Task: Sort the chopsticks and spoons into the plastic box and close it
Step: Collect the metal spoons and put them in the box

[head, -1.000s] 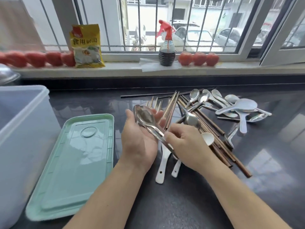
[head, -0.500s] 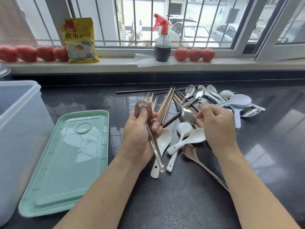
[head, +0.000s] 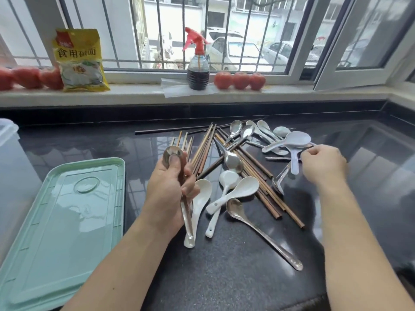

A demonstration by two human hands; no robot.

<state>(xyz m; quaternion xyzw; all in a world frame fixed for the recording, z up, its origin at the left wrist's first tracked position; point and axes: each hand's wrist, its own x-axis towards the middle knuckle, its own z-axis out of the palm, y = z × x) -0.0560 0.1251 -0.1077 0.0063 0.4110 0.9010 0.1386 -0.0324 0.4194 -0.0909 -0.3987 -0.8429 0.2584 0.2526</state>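
Dark polished bench (head: 224, 277) below a barred window, green lid (head: 62, 221) off at 8 o'clock, plastic box (head: 6, 140) at 9. Left hand (head: 167, 194), grip curled round steel spoons (head: 179, 176). Right hand (head: 323, 167) at 2 o'clock, fingers bent over the spoon heap; whether pinching, cannot tell. Chopsticks (head: 251, 178) fanned at 12. Likely slippery steel, breakable white spoons (head: 235, 191): best taken by the handles.
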